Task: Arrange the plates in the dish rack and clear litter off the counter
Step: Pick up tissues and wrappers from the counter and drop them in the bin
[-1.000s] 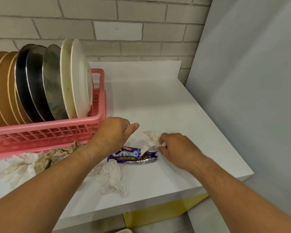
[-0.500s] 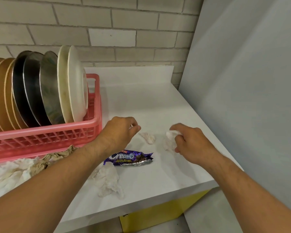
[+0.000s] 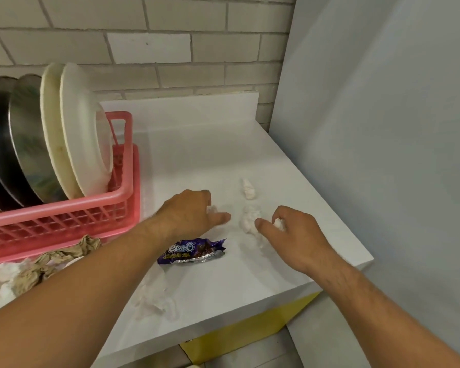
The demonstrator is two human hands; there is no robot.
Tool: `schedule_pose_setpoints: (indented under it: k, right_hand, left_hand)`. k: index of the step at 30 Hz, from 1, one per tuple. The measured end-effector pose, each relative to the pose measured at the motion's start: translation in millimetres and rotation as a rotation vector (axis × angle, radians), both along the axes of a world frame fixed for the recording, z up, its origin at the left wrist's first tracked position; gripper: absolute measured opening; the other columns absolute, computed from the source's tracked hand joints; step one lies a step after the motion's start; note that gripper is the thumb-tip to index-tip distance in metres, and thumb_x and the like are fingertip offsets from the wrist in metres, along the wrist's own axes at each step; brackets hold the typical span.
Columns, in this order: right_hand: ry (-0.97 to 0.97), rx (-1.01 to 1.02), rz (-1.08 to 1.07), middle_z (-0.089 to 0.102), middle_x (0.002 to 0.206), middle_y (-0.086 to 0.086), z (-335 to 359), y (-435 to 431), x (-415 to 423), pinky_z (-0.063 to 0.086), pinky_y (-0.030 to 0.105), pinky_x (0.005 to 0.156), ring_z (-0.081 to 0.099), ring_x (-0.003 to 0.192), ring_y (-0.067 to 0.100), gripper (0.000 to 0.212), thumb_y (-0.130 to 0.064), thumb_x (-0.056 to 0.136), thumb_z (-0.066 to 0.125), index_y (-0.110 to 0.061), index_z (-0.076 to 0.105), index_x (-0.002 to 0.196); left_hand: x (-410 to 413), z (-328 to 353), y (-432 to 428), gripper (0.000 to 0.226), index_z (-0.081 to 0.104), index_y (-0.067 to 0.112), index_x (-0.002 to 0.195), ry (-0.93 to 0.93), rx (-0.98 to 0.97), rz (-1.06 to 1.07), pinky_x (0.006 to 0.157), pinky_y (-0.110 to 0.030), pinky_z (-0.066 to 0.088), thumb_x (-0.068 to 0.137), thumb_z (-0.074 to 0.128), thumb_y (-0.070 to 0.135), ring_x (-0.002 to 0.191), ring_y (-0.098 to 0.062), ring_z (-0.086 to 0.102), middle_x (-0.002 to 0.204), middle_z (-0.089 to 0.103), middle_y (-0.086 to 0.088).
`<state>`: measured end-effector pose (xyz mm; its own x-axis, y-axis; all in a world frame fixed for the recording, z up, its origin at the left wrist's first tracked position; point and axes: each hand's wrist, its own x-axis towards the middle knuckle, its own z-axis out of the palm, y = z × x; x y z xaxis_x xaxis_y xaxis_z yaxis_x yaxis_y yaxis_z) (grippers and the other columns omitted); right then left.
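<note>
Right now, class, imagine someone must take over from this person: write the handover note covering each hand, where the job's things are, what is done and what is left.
Left hand: curled over the counter, a bit of white tissue at its fingers.
Right hand: closed on a small white wad.
Plates: standing upright in the pink rack; that part looks done.
Left to clear: two tissue wads between and beyond the hands, the purple wrapper, flat tissue near the front edge, and brown and white crumpled paper in front of the rack.
</note>
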<state>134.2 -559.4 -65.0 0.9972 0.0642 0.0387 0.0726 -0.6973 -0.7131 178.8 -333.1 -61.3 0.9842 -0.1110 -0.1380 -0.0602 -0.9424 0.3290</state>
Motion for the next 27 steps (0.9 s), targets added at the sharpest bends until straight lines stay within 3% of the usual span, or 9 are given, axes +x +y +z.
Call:
schedule_pose_setpoints:
  k: [2,5,8,12,16,18,20,23,27]
  right_hand:
    - [-0.036,-0.053,-0.029,0.049,0.054,-0.010,-1,-1,3,0.037,0.006,0.049,0.050,0.051,0.002,0.036,-0.048,0.086,0.060,-0.021,0.048,0.065]
    - [-0.011,-0.058,-0.023,0.055,0.061,-0.005,-4,0,7,0.038,0.010,0.044,0.053,0.053,0.009,0.033,-0.045,0.090,0.057,-0.021,0.047,0.070]
    - [0.078,0.074,0.012,0.064,0.071,0.002,-6,6,9,0.044,0.017,0.043,0.061,0.051,0.010,0.022,-0.039,0.093,0.057,-0.024,0.047,0.080]
    - [0.044,0.079,0.065,0.066,0.076,-0.003,-5,10,11,0.041,0.009,0.046,0.058,0.057,0.002,0.007,-0.034,0.096,0.053,-0.034,0.050,0.090]
    - [-0.019,-0.027,0.078,0.061,0.071,-0.012,-1,15,13,0.037,0.012,0.053,0.057,0.066,0.005,0.028,-0.052,0.094,0.046,-0.031,0.058,0.081]
    - [-0.028,-0.055,0.091,0.059,0.067,-0.009,-2,21,16,0.043,0.021,0.057,0.056,0.064,0.009,0.037,-0.049,0.097,0.042,-0.024,0.059,0.075]
    - [-0.023,-0.095,0.117,0.063,0.073,-0.001,-3,30,20,0.051,0.033,0.067,0.059,0.069,0.018,0.033,-0.035,0.101,0.041,-0.017,0.063,0.086]
    - [-0.004,-0.129,0.169,0.063,0.079,0.000,-3,47,25,0.053,0.035,0.069,0.059,0.069,0.018,0.022,-0.023,0.100,0.040,-0.020,0.062,0.102]
    - [-0.008,-0.115,0.190,0.065,0.076,-0.004,-2,68,24,0.053,0.034,0.070,0.061,0.071,0.015,0.027,-0.037,0.099,0.043,-0.022,0.064,0.093]
  left_hand:
    - [-8,-1,3,0.059,0.048,0.041,0.081,0.123,-0.035,-0.085,0.057,-0.019,0.034,0.049,0.053,0.090,0.073,0.005,0.046,0.080,0.044,0.025]
    - [-21,-10,5,0.068,0.047,0.039,0.093,0.217,0.102,-0.280,0.064,-0.023,0.041,0.045,0.060,0.086,0.079,-0.001,0.049,0.088,0.049,0.019]
    - [-23,-19,4,0.048,0.048,0.030,0.100,0.142,0.169,-0.324,0.073,-0.031,0.043,0.072,0.061,0.068,0.086,-0.015,0.050,0.090,0.046,0.011]
    - [-22,-21,4,0.032,0.054,0.020,0.107,0.008,0.144,-0.353,0.079,-0.030,0.041,0.092,0.049,0.048,0.096,-0.020,0.052,0.101,0.048,0.003]
    - [-20,-6,12,0.021,0.046,0.024,0.093,-0.170,-0.052,-0.254,0.064,-0.028,0.037,0.095,0.044,0.045,0.075,-0.019,0.053,0.081,0.051,0.010]
    - [-18,6,16,0.016,0.048,0.024,0.102,-0.243,-0.059,-0.218,0.064,-0.030,0.042,0.097,0.043,0.039,0.075,-0.020,0.055,0.085,0.058,0.007]
    - [-20,19,22,0.018,0.053,0.026,0.114,-0.292,-0.081,-0.191,0.074,-0.031,0.047,0.099,0.043,0.028,0.084,-0.019,0.059,0.097,0.063,0.006]
    - [-29,32,35,0.022,0.060,0.024,0.114,-0.326,-0.079,-0.175,0.083,-0.035,0.048,0.099,0.044,0.022,0.093,-0.017,0.060,0.106,0.066,0.006]
    - [-48,42,57,0.021,0.064,0.022,0.101,-0.377,-0.106,-0.119,0.076,-0.036,0.050,0.096,0.050,0.036,0.081,-0.013,0.059,0.090,0.065,0.006]
